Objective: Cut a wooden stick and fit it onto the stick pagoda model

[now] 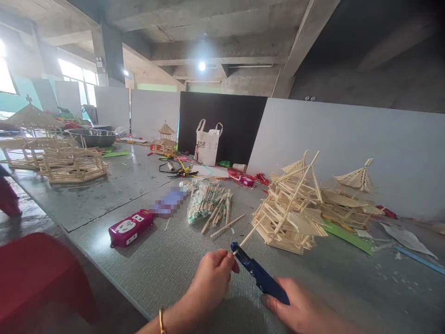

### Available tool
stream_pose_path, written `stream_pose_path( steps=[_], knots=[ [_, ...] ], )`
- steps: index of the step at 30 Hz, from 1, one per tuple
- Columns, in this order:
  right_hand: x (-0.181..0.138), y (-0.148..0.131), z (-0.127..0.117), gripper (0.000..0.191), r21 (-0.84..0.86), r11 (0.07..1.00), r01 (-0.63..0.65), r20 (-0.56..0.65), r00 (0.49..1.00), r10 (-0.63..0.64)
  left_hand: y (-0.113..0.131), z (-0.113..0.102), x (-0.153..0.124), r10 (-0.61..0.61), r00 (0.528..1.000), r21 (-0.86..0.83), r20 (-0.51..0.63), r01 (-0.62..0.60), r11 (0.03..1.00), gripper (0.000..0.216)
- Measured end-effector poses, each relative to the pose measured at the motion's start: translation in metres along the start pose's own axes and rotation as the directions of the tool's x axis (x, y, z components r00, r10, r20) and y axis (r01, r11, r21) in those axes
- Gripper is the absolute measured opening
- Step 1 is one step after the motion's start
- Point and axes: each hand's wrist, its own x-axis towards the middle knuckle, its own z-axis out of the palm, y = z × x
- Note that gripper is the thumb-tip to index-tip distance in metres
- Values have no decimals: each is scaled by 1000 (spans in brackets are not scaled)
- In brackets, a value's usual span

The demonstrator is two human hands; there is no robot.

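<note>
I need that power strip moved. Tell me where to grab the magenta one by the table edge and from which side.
Grip the magenta power strip across its narrow width at mid-length, coming from above. It lies flat, its long sides free; the near side sits by the table edge.

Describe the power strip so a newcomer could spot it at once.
On the long grey table, look near its front edge, left of the bundle of wrapped sticks. The power strip lies flat there: the only magenta block with white sockets.

Bare table [167,264] lay open before my hands; stick pile [288,213] and chopstick bundle [208,204] blocked further ahead.
</note>
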Motion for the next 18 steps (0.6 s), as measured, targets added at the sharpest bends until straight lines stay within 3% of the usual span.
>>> stream_pose_path(
  steps=[2, 4, 10, 14, 16, 18],
  knots=[
    [3, -4, -2, 27, -1, 1000, 24, 31, 999, -24, -1, -3, 0, 201, 979, 316, -31, -181, 931, 23],
    [8, -7, -3, 27, -8, 999, 43, 91, 995, -42, -3, -8, 0, 271, 963, 493, -2, -235, 838, 24],
    [26, -2, 3, 28, -66, 998, 18, 260, 966, 0, -11, -21, 2, 135, 986, 669, 100, -167, 725, 28],
    [39, 4, 5, 24, 18, 999, 43, 399, 916, -47, -15, -23, 2, 114, 976, 857, 183, -216, 468, 28],
    [41, 5, 5, 25, 15, 998, 61, 405, 912, -62, -16, -23, 0, 129, 964, 906, 234, -265, 329, 27],
    [42, 5, 4, 25, 2, 997, 83, 385, 920, -78, -16, -22, -2, 157, 945, 913, 285, -318, 254, 28]
  ],
)
